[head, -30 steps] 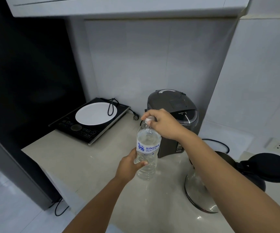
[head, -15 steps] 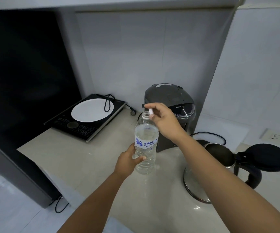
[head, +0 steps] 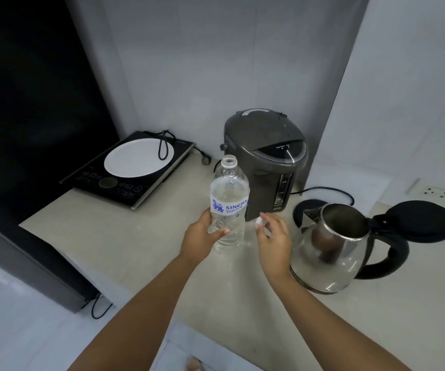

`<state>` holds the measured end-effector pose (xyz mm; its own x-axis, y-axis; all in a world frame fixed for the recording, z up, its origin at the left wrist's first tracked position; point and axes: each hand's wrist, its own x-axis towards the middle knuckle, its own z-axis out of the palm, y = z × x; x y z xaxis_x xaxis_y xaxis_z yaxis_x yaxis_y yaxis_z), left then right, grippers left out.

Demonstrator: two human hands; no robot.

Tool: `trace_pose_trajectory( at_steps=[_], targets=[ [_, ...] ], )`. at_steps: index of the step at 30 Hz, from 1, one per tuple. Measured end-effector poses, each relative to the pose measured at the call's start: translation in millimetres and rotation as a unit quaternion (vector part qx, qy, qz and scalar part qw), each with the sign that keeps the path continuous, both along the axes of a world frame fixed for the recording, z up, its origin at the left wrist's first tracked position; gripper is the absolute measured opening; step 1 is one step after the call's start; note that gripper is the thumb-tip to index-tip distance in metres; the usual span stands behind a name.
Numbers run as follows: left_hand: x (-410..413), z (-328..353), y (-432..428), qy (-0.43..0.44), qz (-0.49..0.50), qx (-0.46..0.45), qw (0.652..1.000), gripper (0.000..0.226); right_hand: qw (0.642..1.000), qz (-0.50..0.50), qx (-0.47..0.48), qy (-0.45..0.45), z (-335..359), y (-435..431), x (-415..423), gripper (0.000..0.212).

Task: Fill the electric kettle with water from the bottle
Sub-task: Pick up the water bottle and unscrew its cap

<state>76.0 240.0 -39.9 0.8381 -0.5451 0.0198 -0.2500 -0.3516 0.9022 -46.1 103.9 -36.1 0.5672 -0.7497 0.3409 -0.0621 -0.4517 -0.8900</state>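
Observation:
A clear plastic water bottle (head: 229, 194) with a white and blue label stands upright on the counter, its neck uncapped and open. My left hand (head: 202, 235) grips its lower half. My right hand (head: 273, 236) hovers just right of the bottle, low over the counter, pinching the small white cap (head: 259, 222) at its fingertips. The steel electric kettle (head: 331, 253) stands to the right of that hand, its black lid (head: 424, 219) flipped open and its black handle facing right. The inside of the kettle looks dark.
A grey thermo pot (head: 265, 162) stands right behind the bottle. An induction cooker (head: 127, 170) with a white plate on it sits at the back left. A black cord (head: 323, 190) runs behind the kettle; a wall socket (head: 438, 192) lies far right. The counter edge (head: 63, 253) drops off at left.
My right hand has taken the cap off the bottle's neck and come down to the right of the bottle. The bottle stays upright in my left hand.

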Motion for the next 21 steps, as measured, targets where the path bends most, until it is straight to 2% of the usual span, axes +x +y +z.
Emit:
trace_pose_trajectory(
  at_steps=[5,8,10,14,21],
  targets=[
    [0.6,-0.4,0.3,0.013,0.001,0.0,1.0,0.066,0.986,0.049,-0.011,0.158,-38.0,4.7,-10.4,0.029],
    [1.0,1.0,0.9,0.018,0.001,0.002,1.0,0.068,0.957,0.065,-0.057,0.276,-53.8,8.9,-13.0,0.028],
    [0.1,3.2,1.2,0.022,0.0,0.006,1.0,0.067,0.937,0.072,-0.095,0.327,-58.8,12.3,-14.3,0.021],
    [0.4,3.6,2.0,0.024,0.001,0.01,1.0,0.069,0.925,0.084,-0.1,0.358,-69.8,15.2,-15.3,0.012],
    [-1.3,7.4,3.6,0.015,-0.01,0.027,0.999,0.067,0.933,0.121,-0.09,0.326,-82.3,15.2,-22.6,0.011]
  ],
)
